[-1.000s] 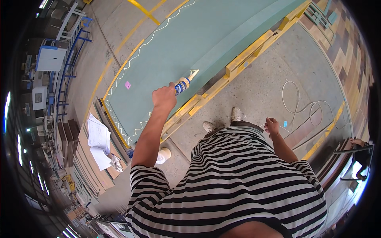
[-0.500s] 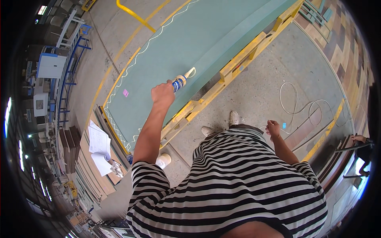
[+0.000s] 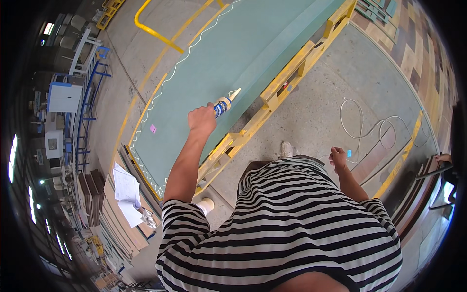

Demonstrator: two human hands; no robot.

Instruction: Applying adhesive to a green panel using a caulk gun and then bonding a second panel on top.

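My left hand is closed round the rear of a blue-and-cream sealant cartridge. Its pale nozzle points forward and right, low over a large green panel, with a small pale loop of sealant beside it. Whatever grips the cartridge's back end is hidden by my fingers. A wavy white bead runs along the panel's left edge. My right hand hangs by my right side, fingers curled in. A thin pale hose passes close to it; whether the fingers hold anything cannot be made out.
Under the panel sits a yellow pallet frame. A pale hose lies coiled on the concrete at right. A white bucket stands by my left arm. Papers rest on stacked boards. Another person's hand shows far right.
The view has shifted a little, the panel and pallet moving left in it. My left hand keeps the cartridge, its nozzle now slightly nearer me in the picture. One shoe has gone out of sight.
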